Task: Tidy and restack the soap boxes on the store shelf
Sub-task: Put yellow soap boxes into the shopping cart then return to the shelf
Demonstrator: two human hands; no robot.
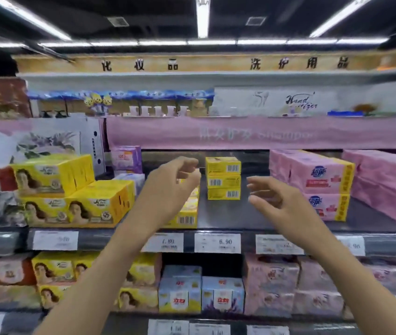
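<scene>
I read 化妆品 and 洗护用品 on the header board point(211, 65) above everything. A white banner point(274, 101) says "Hand". On the shelf point(248, 240) front edge, price tags point(217, 243) read 7.80 and 6.90. Pink packs point(317, 172) carry 超能, and blue boxes point(179, 299) below carry 立白. The yellow soap boxes point(223, 177) show only barcodes.

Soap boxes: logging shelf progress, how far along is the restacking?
Done: three small yellow boxes stand neatly stacked mid-shelf. In hand: nothing; the left hand and right hand hover empty either side. Left: probably the front yellow boxes, partly hidden behind the left hand.
</scene>
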